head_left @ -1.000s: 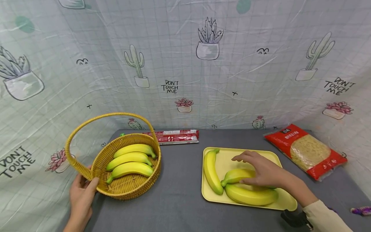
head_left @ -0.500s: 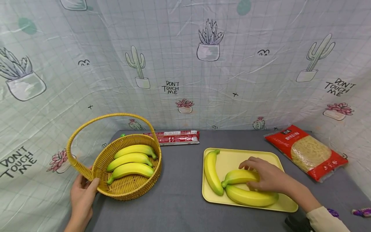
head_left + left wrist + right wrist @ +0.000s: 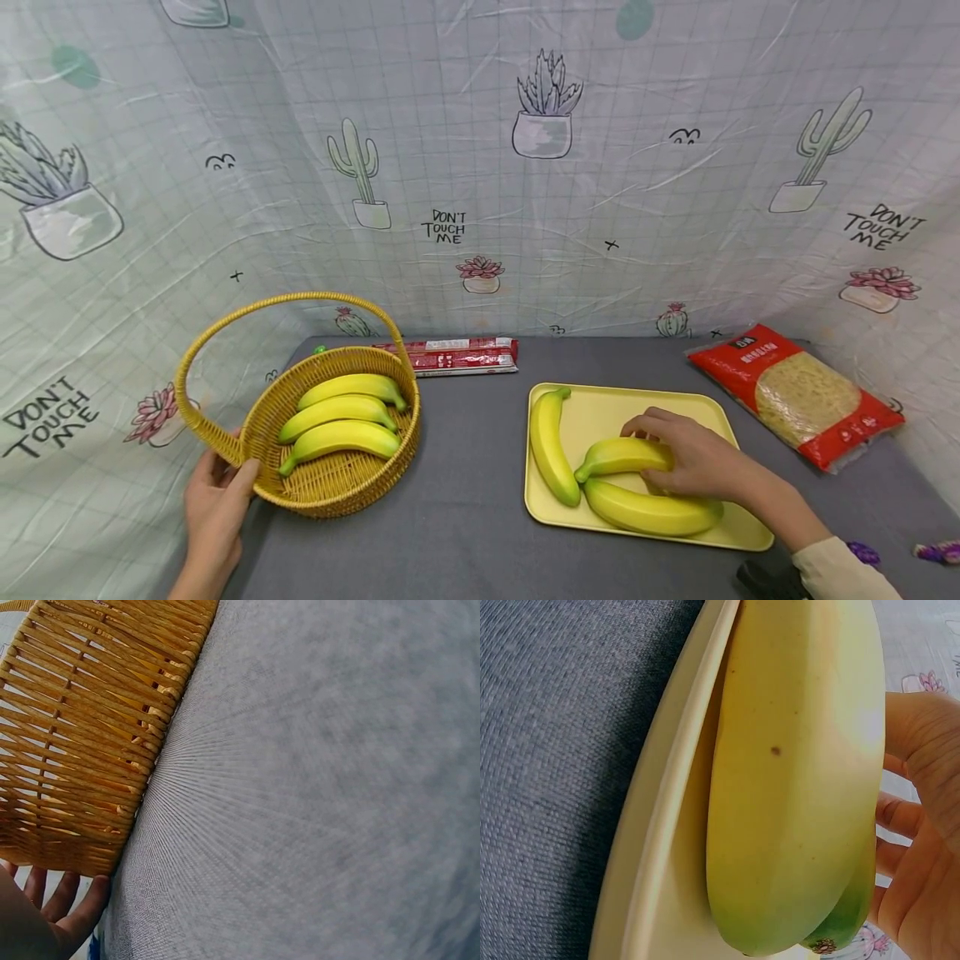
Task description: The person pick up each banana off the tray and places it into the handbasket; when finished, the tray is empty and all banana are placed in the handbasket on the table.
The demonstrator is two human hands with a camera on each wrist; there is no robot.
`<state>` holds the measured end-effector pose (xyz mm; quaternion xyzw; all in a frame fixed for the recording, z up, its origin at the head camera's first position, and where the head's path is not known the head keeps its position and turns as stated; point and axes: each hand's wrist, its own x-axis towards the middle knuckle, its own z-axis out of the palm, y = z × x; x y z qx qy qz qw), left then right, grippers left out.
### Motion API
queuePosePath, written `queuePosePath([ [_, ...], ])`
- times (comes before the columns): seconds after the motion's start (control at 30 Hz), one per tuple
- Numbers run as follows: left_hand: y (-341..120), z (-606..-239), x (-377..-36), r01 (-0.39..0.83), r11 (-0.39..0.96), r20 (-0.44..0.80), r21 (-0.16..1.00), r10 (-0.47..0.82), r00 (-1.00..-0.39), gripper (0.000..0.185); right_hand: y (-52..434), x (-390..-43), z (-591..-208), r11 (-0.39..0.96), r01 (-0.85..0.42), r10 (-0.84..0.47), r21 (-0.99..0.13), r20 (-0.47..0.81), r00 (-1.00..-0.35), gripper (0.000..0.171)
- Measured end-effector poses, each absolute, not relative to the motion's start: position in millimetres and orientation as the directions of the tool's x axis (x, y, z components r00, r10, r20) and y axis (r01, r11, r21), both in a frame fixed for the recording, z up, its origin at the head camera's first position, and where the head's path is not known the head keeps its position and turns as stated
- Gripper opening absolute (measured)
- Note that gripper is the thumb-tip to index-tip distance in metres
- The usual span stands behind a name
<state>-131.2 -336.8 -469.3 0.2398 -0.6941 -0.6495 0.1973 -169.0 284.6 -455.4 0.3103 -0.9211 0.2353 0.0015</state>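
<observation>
Yellow skin, smooth and faintly waxy, greening toward the stem end: middle banana (image 3: 622,455) on pale yellow tray (image 3: 600,404), lying crosswise, stem tip pointing to 9 o'clock. Right hand (image 3: 693,458) laid over its 3 o'clock end, fingers curled round the fruit and closed on it. From the right wrist, same banana (image 3: 810,787) seen lengthwise, one small brown speck on the skin, green tip with dark stem scar low in frame, fingers (image 3: 900,817) wrapping in from 3 o'clock. Touching it on the 6 o'clock side, larger banana (image 3: 648,512), plump, curved, lying along the tray's near rim. At 9 o'clock on the tray, third banana (image 3: 551,446) lying lengthwise, green tip toward 12 o'clock, just beside the held one's stem. Well apart at 9 o'clock on grey table (image 3: 465,467): wicker basket (image 3: 330,492), golden weave with arched handle, holding three bananas (image 3: 341,408) stacked side by side. Left hand (image 3: 213,508) at the basket's 7 o'clock rim, thumb and fingers gripping the wall where the handle joins. Left wrist view: weave (image 3: 82,742) close up, fingertips (image 3: 64,900) under the base edge. Red noodle packet (image 3: 795,392) at 2 o'clock of the tray; flat red packet (image 3: 457,356) by the backdrop at 12 o'clock.
</observation>
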Motion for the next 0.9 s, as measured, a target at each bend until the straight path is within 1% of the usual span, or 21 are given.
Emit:
queuePosePath([
  [0.17,-338,-470,-132,-0.072,0.040,-0.036,0.997,-0.579,-0.814,0.057,285,-169,-455,0.699,-0.579,-0.559,-0.420,0.183,-0.808,0.047],
  [0.27,-338,-470,-132,-0.081,0.032,-0.047,0.996,-0.586,-0.809,0.057,285,-170,-453,0.702,-0.580,-0.552,-0.413,0.199,-0.810,0.048],
  [0.53,-337,-468,-130,-0.075,0.029,-0.044,0.997,-0.580,-0.813,0.056,288,-174,-445,0.717,-0.583,-0.554,-0.382,0.195,-0.809,0.047],
  [0.73,-337,-468,-131,-0.081,0.032,-0.047,0.996,-0.581,-0.812,0.056,289,-174,-440,0.731,-0.568,-0.541,-0.377,0.187,-0.820,0.048],
  [0.9,-338,-468,-131,-0.069,0.017,-0.047,0.997,-0.574,-0.818,0.055,289,-175,-435,0.738,-0.570,-0.532,-0.360,0.208,-0.821,0.048],
])
